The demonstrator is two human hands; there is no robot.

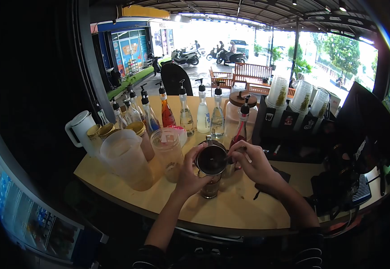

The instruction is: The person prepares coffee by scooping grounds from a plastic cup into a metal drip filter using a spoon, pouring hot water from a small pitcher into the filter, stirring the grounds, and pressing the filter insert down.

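My left hand (189, 174) is wrapped round the side of a metal cup (211, 159), tilted above a clear glass (210, 189) on the wooden counter (249, 197). Dark contents show inside the cup. At its right rim my right hand (252, 162) pinches the handle of a thin utensil (245, 155), whose far end is hard to make out. Just behind the right hand stands a pump bottle with red contents (241, 127). A clear plastic container (167, 152) is left of the cup.
A frosted pitcher (125, 154) and a white jug (81, 130) stand at the left. Syrup pump bottles (186, 114) line the back, beside a lidded jar (241, 107). Stacked plastic cups (300, 96) sit in a black holder (289, 121) at the right.
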